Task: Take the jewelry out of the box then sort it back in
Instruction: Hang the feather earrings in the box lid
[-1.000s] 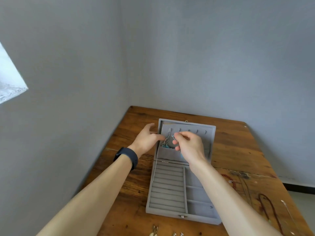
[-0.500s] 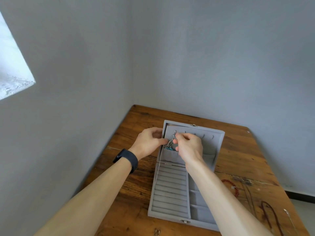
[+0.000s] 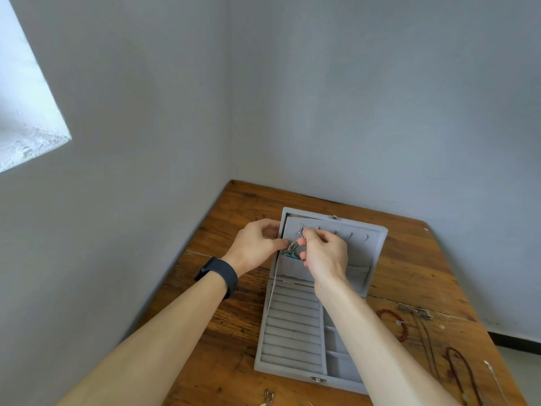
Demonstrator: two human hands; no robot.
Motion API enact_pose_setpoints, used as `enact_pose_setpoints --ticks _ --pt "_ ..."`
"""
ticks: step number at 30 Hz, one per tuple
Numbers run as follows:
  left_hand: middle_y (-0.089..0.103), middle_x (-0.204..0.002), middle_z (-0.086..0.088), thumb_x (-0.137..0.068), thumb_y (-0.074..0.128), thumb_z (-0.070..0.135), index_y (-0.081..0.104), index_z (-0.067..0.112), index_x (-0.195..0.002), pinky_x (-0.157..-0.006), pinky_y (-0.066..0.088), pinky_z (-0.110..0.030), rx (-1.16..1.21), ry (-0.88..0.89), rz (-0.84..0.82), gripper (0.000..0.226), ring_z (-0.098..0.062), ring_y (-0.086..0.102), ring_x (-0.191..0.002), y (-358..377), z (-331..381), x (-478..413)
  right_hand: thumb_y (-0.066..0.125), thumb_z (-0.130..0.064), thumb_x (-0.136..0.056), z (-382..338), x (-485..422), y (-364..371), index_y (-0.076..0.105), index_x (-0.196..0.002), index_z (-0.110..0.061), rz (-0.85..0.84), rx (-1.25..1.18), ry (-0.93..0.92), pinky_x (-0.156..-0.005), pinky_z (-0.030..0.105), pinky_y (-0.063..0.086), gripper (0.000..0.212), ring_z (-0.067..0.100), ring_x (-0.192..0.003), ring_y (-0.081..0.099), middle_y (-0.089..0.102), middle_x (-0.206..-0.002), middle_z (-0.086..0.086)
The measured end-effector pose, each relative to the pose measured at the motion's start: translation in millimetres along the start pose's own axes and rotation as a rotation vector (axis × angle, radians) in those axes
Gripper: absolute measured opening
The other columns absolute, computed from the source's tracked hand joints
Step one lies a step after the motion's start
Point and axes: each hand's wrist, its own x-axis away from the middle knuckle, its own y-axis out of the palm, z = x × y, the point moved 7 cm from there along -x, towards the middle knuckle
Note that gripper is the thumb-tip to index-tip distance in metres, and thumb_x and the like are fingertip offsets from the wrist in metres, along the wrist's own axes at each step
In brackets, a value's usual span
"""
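A grey velvet jewelry box (image 3: 292,338) lies open on the wooden table (image 3: 228,367), its lid (image 3: 369,253) tilted back with a row of hooks. My right hand (image 3: 325,256) pinches a silver chain with a teal pendant (image 3: 292,250) at the leftmost hook of the lid. My left hand (image 3: 254,244) holds the lid's left edge, thumb against the chain. The ring rolls and side compartments of the base hold nothing that I can see.
A red bead bracelet (image 3: 395,320), dark cord necklaces (image 3: 462,370) and a thin silver chain (image 3: 494,376) lie on the table right of the box. Small metal pieces (image 3: 268,398) sit at the near edge. Grey walls close in on the table at the left and back.
The view has tilted up and the box sits lower in the frame. My hands have raised the chain from the lid's pocket area up to the leftmost hook.
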Motion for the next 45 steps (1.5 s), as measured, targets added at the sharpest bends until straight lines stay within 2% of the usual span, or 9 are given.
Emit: enact_pose_setpoints --ticks 10,16,19,22,31,35,40,42,45 --pt "0.068 -0.11 0.017 -0.086 0.075 0.026 0.067 0.03 -0.119 -0.077 0.041 -0.011 -0.018 0.027 0.017 0.034 0.004 0.059 -0.101 -2.8 -0.7 2.8 0.061 -0.02 -0.094 0.2 3.7 1.1 0.071 -0.076 -0.015 0.014 -0.004 0.069 -0.046 0.021 0.05 0.021 0.003 -0.043 0.058 0.07 -0.058 -0.008" --pt "0.066 -0.116 0.015 -0.087 0.074 0.026 0.063 0.025 -0.127 -0.083 0.043 -0.015 0.018 0.018 0.024 0.042 -0.003 0.06 -0.107 0.6 -3.7 4.5 0.067 -0.03 -0.095 14.3 7.9 -0.5 0.069 -0.097 -0.021 -0.088 -0.004 0.026 -0.051 0.022 0.051 0.009 0.005 -0.05 0.062 0.074 -0.074 -0.002" --pt "0.059 -0.107 0.024 -0.084 0.074 0.021 0.058 0.027 -0.13 -0.076 0.041 -0.011 0.044 0.004 0.021 0.049 -0.001 0.058 -0.102 5.4 -4.1 7.3 0.072 -0.039 -0.09 25.1 6.7 -7.6 0.063 -0.103 -0.022 -0.184 0.018 0.033 -0.058 0.024 0.053 0.023 0.007 -0.058 0.065 0.075 -0.086 0.0" --pt "0.058 -0.114 0.017 -0.081 0.074 0.013 0.055 0.025 -0.133 -0.075 0.042 -0.012 0.063 -0.006 0.014 0.057 -0.006 0.058 -0.105 8.0 -5.7 7.3 0.07 -0.031 -0.092 33.9 3.9 -20.5 0.062 -0.109 -0.021 -0.226 0.076 0.011 -0.061 0.023 0.053 0.021 0.008 -0.064 0.067 0.075 -0.09 0.0" --pt "0.059 -0.113 0.017 -0.07 0.087 0.019 0.052 0.026 -0.131 -0.086 0.051 -0.024 0.083 0.003 0.008 0.07 -0.006 0.059 -0.105 13.3 -9.0 5.9 0.074 -0.025 -0.089 14.4 -5.4 -36.2 0.067 -0.096 -0.031 -0.267 0.341 -0.228 -0.075 0.031 0.06 0.012 0.009 -0.081 0.07 0.073 -0.089 -0.007" --pt "0.056 -0.106 0.023 -0.072 0.087 0.017 0.051 0.025 -0.129 -0.074 0.047 -0.013 0.052 0.023 0.028 0.068 0.002 0.057 -0.096 14.4 -7.4 6.5 0.077 -0.033 -0.084 6.9 -4.9 -28.9 0.066 -0.092 -0.035 -0.231 0.476 -0.281 -0.066 0.01 0.043 0.014 0.0 -0.088 0.063 0.068 -0.092 -0.018" --pt "0.054 -0.102 0.026 -0.073 0.087 0.016 0.05 0.023 -0.131 -0.066 0.048 -0.008 0.007 0.047 0.035 0.069 0.007 0.056 -0.092 13.3 -5.9 7.7 0.082 -0.026 -0.08 8.3 -7.3 -27.3 0.069 -0.095 -0.032 -0.249 0.334 -0.221 -0.074 0.024 0.053 0.021 0.007 -0.09 0.065 0.07 -0.097 -0.011" --pt "0.053 -0.102 0.026 -0.075 0.086 0.016 0.049 0.023 -0.132 -0.063 0.047 -0.004 -0.002 0.052 0.038 0.068 0.007 0.055 -0.091 13.1 -6.3 8.1 0.081 -0.025 -0.082 2.1 -5.5 -34.5 0.067 -0.093 -0.034 -0.173 0.379 -0.317 -0.067 0.009 0.046 0.019 -0.002 -0.088 0.063 0.068 -0.093 -0.017" --pt "0.053 -0.102 0.025 -0.075 0.085 0.016 0.049 0.023 -0.132 -0.062 0.048 -0.005 -0.015 0.054 0.044 0.068 0.006 0.055 -0.09 12.9 -6.2 7.1 0.077 -0.022 -0.085 -4.7 0.6 -37.9 0.066 -0.089 -0.034 -0.09 0.512 -0.472 -0.061 0.004 0.042 0.017 -0.006 -0.083 0.062 0.068 -0.087 -0.021"
